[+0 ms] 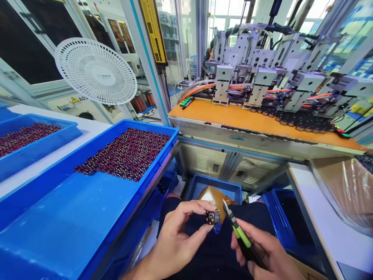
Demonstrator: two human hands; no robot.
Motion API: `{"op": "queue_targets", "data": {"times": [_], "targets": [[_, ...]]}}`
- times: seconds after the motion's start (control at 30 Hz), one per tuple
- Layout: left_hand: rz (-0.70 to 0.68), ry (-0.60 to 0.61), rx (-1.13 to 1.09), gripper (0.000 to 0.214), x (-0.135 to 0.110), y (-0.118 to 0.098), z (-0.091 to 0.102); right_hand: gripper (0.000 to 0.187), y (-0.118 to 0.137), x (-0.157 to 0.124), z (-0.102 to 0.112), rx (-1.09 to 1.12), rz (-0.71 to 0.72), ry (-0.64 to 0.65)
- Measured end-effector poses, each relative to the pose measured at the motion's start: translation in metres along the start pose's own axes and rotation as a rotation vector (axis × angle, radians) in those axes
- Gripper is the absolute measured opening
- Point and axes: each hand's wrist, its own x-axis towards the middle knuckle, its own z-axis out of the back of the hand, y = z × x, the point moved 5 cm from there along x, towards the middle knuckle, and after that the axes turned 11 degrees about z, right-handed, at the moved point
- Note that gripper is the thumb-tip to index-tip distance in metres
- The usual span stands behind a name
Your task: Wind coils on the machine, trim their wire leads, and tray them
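Note:
Between the thumb and fingers of my left hand is a small dark ring-shaped coil wound with copper wire. Thin wire ends stick out from it. My right hand is wrapped round a pair of cutting pliers with green and black handles. Their metal jaws point up and toward the left, a short way to the right of the coil and apart from it. Both hands are above my lap.
At left, a large blue tray holds many small coils; another blue tray stands beyond it. A machine sits on an orange bench ahead. A blue bin is below. A white fan stands at upper left.

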Motion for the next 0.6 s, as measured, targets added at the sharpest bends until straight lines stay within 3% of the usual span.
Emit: {"op": "queue_targets", "data": {"times": [0.07,0.17,0.23,0.3,0.37,0.47,0.53,0.6], "targets": [[0.066,-0.011,-0.102,0.037,0.002,0.004,0.004,0.059,0.001,0.001,0.004,-0.066,-0.005,-0.027],[0.218,-0.017,-0.348,0.019,0.005,0.017,0.012,0.053,0.004,0.006,0.008,-0.268,-0.001,0.043],[0.331,-0.049,-0.501,0.017,0.003,0.028,0.020,0.053,0.016,0.019,0.014,-0.516,0.041,0.080],[0.431,-0.096,-0.596,0.025,-0.001,0.037,0.031,0.055,0.043,0.044,0.025,-0.831,0.156,0.046],[0.501,-0.139,-0.611,0.030,-0.008,0.040,0.046,0.058,0.081,0.083,0.038,-1.092,0.339,-0.020],[0.570,-0.227,-0.513,0.031,-0.017,0.037,0.076,0.058,0.127,0.161,0.062,-1.302,0.589,-0.069],[0.616,-0.324,-0.410,0.034,-0.021,0.033,0.104,0.056,0.132,0.223,0.083,-1.557,0.534,-0.067],[0.655,-0.457,-0.312,0.039,-0.024,0.030,0.140,0.051,0.126,0.281,0.101,-1.615,0.513,-0.095]]}}
